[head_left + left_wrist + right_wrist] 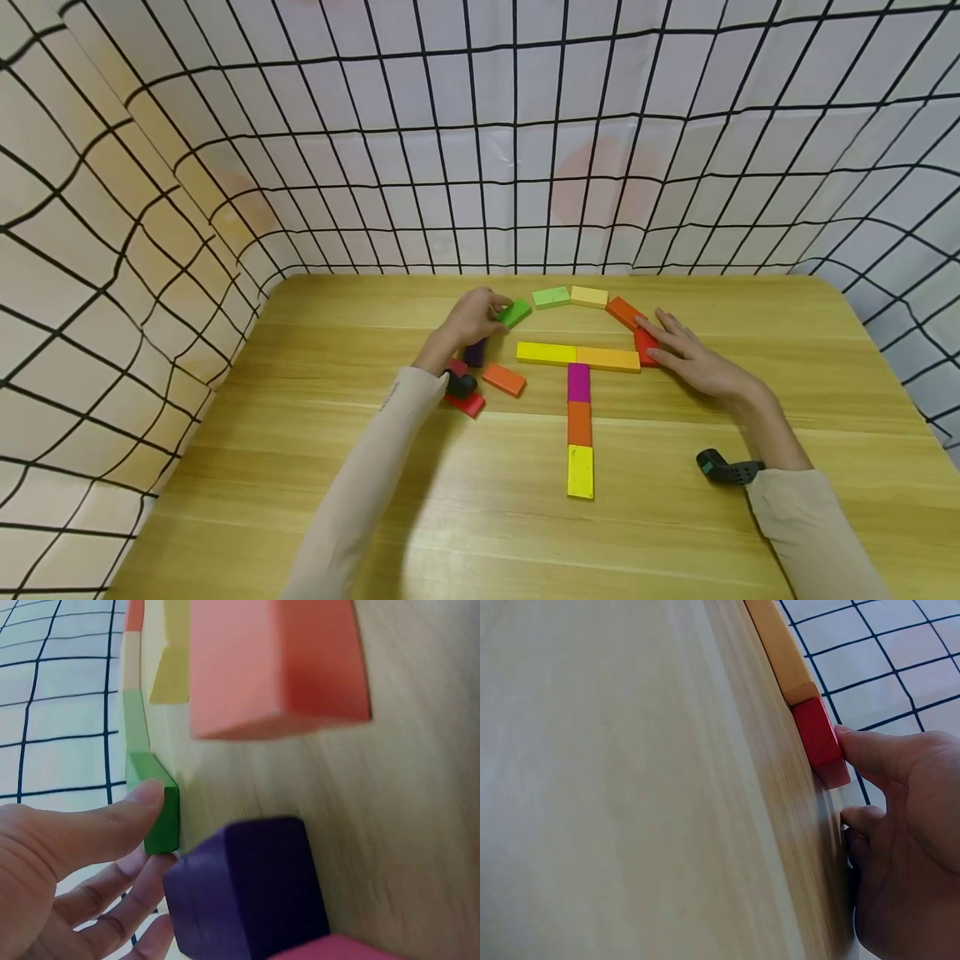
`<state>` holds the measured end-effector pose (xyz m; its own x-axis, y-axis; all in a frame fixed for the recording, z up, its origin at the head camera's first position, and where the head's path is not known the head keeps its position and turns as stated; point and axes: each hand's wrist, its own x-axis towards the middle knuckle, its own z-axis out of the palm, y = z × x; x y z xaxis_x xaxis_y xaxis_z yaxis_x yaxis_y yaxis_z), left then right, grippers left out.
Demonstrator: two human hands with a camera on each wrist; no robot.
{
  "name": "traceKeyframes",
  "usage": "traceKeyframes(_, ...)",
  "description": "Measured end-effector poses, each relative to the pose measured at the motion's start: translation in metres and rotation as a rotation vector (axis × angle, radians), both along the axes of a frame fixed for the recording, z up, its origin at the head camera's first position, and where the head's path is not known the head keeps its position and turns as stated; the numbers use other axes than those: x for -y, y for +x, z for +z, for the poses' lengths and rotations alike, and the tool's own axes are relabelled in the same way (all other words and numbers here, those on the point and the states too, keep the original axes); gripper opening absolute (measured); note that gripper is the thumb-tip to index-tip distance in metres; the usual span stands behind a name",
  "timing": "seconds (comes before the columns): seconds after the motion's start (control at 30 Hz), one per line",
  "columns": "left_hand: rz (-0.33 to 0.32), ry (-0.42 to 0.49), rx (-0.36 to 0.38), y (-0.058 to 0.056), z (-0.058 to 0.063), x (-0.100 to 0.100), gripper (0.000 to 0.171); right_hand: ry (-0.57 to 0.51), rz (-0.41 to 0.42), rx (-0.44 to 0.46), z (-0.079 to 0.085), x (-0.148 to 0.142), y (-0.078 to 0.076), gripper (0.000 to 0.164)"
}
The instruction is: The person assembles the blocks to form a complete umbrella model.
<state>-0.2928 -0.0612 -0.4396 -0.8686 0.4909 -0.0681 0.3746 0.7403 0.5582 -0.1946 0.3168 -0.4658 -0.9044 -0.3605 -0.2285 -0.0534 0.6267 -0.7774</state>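
T blocks (578, 382): five | arch blocks (589, 297), twelve o'clock: five | loose blocks (504, 380), nine o'clock: four showing, some partly hidden | hands (474, 317) (697, 362): two | wrist cameras (461, 384) (729, 472): two | bench (645, 533): one

A hand could pass between arch (589, 297) and crossbar (566, 355), or right of the stem (579, 425). The purple block (274, 889) crowds the left hand (472, 315); room under that wrist is hard to judge.

Tabletop (645, 542): wood, quite smooth | green block (515, 313), red block (816, 733): smooth, like painted | sleeve (375, 492): matt cloth
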Motion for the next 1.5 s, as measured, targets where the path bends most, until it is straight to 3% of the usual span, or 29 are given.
traceKeyframes(0.33, 0.010, -0.037, -0.057, 0.002, 0.003, -0.010, 0.049, -0.006, -0.001, 0.004, 0.000, -0.002, 0.000, 0.063)
traceKeyframes(1.33, 0.045, -0.025, -0.046, 0.004, 0.002, -0.012, 0.049, 0.014, 0.010, -0.034, -0.005, -0.003, -0.001, 0.062)
traceKeyframes(1.5, 0.035, -0.009, -0.010, 0.003, 0.002, -0.009, 0.053, 0.013, 0.007, -0.025, -0.005, -0.003, -0.002, 0.063)
